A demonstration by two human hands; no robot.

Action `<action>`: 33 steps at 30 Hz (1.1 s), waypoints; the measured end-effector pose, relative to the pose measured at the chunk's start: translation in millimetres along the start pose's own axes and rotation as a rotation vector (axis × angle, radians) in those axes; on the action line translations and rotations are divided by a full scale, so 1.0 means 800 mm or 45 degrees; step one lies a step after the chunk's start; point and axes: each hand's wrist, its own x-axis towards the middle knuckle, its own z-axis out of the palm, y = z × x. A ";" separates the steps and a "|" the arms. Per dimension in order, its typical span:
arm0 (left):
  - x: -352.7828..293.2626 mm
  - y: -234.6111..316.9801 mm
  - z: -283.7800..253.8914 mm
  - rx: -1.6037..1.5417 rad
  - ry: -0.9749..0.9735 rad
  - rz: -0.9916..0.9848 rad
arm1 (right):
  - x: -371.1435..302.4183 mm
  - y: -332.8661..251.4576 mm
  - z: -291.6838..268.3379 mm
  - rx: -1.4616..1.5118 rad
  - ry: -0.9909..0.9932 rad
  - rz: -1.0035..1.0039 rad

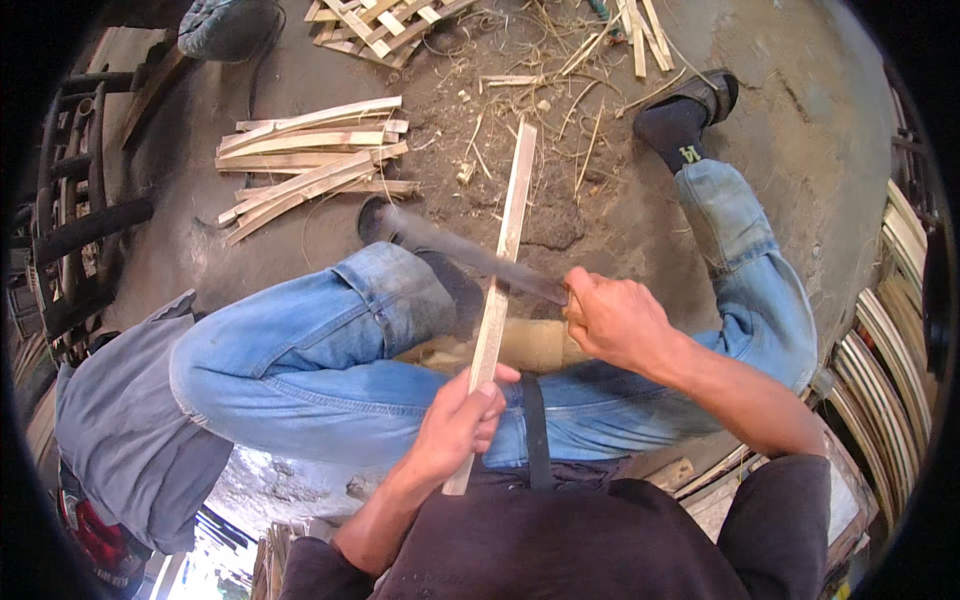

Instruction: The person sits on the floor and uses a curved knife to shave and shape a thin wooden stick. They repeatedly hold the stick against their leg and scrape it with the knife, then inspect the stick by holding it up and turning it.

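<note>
Pale wood seemed part-worked, left hand (455, 425) gripping one long flat strip (510, 205), right hand (622, 318) clenching a grey metal blade (450, 244), more strips (310, 140) on the brown floor (790, 130).

Soft light blows out at lower left, and the blade (445, 243) blurs (fisheye corners go black).

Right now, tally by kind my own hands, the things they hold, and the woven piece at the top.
Left hand and right hand: 2
Held wooden strip: 1
Held blade, blurred: 1
Woven piece: 1
Total: 5
</note>
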 end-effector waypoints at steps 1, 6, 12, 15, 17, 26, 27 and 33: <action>0.000 0.002 0.003 0.006 -0.024 0.005 | 0.003 0.004 -0.001 0.040 0.038 0.111; 0.002 -0.009 -0.001 -0.043 -0.017 -0.003 | 0.002 0.002 -0.007 -0.078 -0.092 -0.184; -0.013 -0.002 0.000 -0.006 -0.022 -0.041 | 0.008 0.000 -0.009 -0.040 -0.052 0.056; -0.010 0.003 -0.003 -0.063 -0.074 -0.041 | 0.014 0.016 -0.016 -0.082 0.061 0.042; -0.012 -0.005 0.001 -0.033 -0.089 -0.019 | -0.009 -0.011 -0.019 -0.140 -0.072 -0.230; -0.042 -0.026 -0.008 0.028 -0.054 -0.119 | 0.019 0.035 -0.026 -0.022 -0.019 0.063; -0.046 -0.025 -0.008 0.027 -0.050 -0.113 | 0.030 0.052 -0.034 -0.059 0.022 0.133; -0.062 -0.029 -0.018 -0.007 -0.066 -0.216 | 0.024 0.020 -0.026 -0.271 -0.036 -0.156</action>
